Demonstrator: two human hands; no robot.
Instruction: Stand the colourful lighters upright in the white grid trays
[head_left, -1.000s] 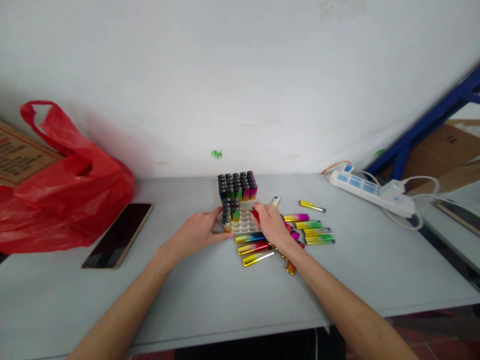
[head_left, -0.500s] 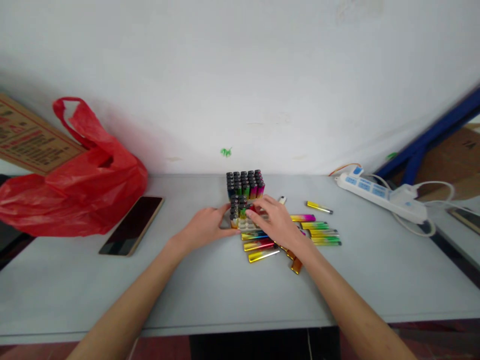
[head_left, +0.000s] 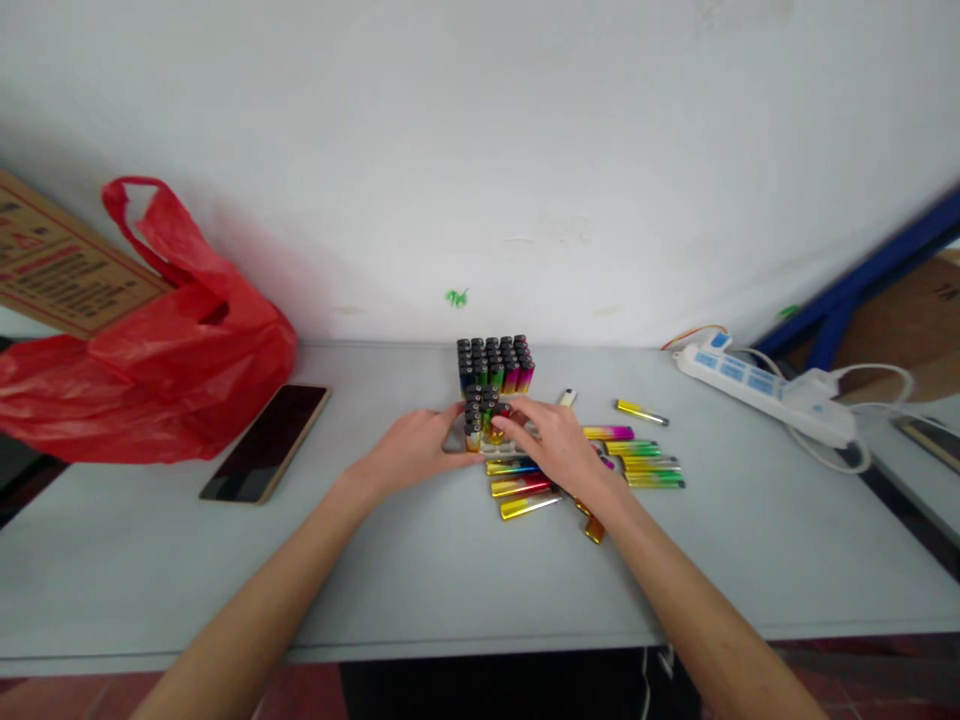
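The red-and-gold lighter (head_left: 497, 430) is at the tips of the right hand (head_left: 553, 440), which is nearly closed, thumb and fingers pinching it upright over the pale tray (head_left: 516, 453). Whether its base is seated in a cell cannot be told. It should be light and stiff, its shiny barrel rather slick; the best hold is on the flat sides just under the top, leaving the base free. The tray looks thin and light, likely to slide if pushed, so its rim is the place to steady it. The left hand (head_left: 412, 445) does that, thumb and finger spread around its left end.

Just left of the pinch are dark-topped standing lighters (head_left: 473, 412); beyond it, a tight block (head_left: 496, 364) of more. Under and beside the right hand lie loose lighters (head_left: 525, 485), smooth and apt to roll or skid. A yellow lighter (head_left: 640, 411) lies apart, farther right, before the power strip (head_left: 765, 388). Well left of both hands are a phone (head_left: 266, 443) and a soft red bag (head_left: 202, 350).
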